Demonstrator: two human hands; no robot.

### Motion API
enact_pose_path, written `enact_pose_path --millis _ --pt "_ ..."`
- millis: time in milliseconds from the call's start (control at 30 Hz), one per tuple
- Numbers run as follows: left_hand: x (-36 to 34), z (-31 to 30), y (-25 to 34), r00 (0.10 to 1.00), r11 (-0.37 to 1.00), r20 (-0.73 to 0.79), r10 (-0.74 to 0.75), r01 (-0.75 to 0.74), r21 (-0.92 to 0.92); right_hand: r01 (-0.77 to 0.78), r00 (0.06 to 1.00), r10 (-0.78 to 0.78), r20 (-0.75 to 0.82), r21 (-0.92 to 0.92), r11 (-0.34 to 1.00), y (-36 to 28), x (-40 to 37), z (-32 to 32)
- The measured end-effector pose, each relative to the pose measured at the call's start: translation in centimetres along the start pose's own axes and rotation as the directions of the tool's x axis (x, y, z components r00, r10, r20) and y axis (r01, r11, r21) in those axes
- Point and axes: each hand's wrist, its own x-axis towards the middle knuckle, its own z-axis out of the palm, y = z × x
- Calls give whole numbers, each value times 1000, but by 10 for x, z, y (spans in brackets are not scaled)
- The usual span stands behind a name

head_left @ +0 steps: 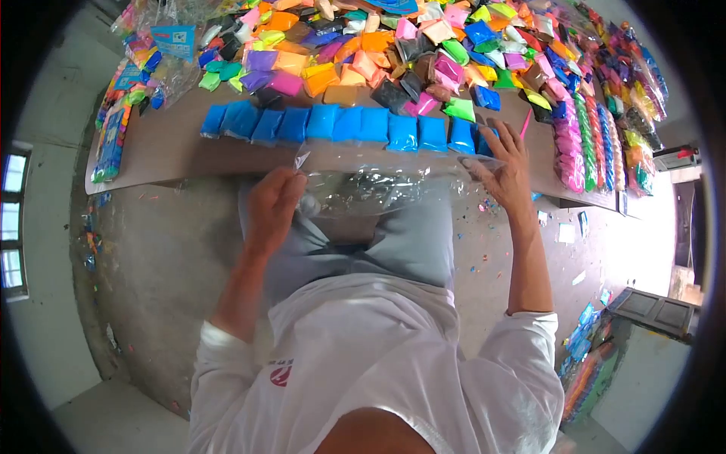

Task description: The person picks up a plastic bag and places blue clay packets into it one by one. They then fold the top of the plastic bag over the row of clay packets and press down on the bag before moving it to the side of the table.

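Observation:
My left hand (278, 200) is closed, pinching the left end of a clear plastic bag (386, 185) between thumb and fingers. The bag stretches along the table's front edge above my lap. At its right end my right hand (505, 166) has the bag's edge by the thumb, while its fingers curve over the last blue packet (484, 144). A row of several small blue packets (324, 122) lies side by side just beyond the bag. The right hand partly hides the end of this row.
A big pile of mixed coloured packets (370, 64) covers the back of the brown table (166, 147). Long filled bags (586, 144) lie at the right edge, more packed bags (112, 144) at the left. A grey cabinet (650, 363) stands lower right; scraps litter the floor.

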Motion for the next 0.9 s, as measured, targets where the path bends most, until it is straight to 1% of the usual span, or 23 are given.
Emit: enact_pose_path --millis 67,100,133,167,200,233,267,300,333,367,400,467,500,567,633,700,767,800,867,900 --pt "8 4 4 1000 999 8 -10 10 35 66 985 -75 -155 -60 996 -11 3 -5" --pt "10 5 6 1000 998 19 -14 13 67 64 986 -71 -148 -53 997 -8 0 0" --pt "12 6 6 1000 997 21 -23 22 70 13 973 12 -232 105 994 -2 -4 6" --pt "14 7 7 1000 998 20 -5 4 58 -25 947 107 -303 263 965 3 -7 12" --pt "17 7 8 1000 999 17 17 -18 44 -25 948 108 -301 268 963 3 -11 13" --pt "21 7 9 1000 999 14 16 -16 49 -151 938 274 -211 461 874 1 -16 13" --pt "24 7 10 999 996 6 38 -38 79 -272 907 412 -89 624 733 -1 -20 14" --pt "27 7 9 998 992 -2 58 -57 108 -270 908 409 -85 627 730 -5 -24 15" --pt "30 6 4 999 992 -4 51 -50 112 -329 905 424 19 662 674 -10 -28 17" --pt "33 6 -4 999 997 -8 47 -47 62 -392 893 433 123 686 613 -13 -30 19" --pt "37 6 -10 999 999 -11 44 -44 13 -397 891 436 129 688 608 -14 -29 22" --pt "43 6 -13 998 998 -9 62 -61 20 -288 925 378 49 741 607 -15 -27 24" --pt "46 7 -15 996 996 -13 84 -84 24 -293 922 383 52 740 605 -15 -26 21" --pt "50 6 -14 996 995 5 89 -89 51 -351 909 385 159 791 502 -18 -23 11" --pt "52 6 -14 996 993 19 92 -93 76 -351 911 382 153 775 526 -24 -22 5" --pt "52 7 -15 998 996 34 55 -57 76 -350 914 377 149 758 550 -31 -22 4" --pt "52 9 -17 998 996 22 54 -55 64 -180 957 289 -14 753 633 -38 -21 5" --pt "53 10 -18 998 997 10 56 -57 55 -181 957 288 -13 753 633 -36 -23 7" --pt "53 9 -21 998 997 11 62 -62 51 -148 970 242 -32 708 690 -29 -28 14" --pt "54 9 -23 998 996 13 69 -70 47 -150 970 242 -31 708 691 -30 -27 14"
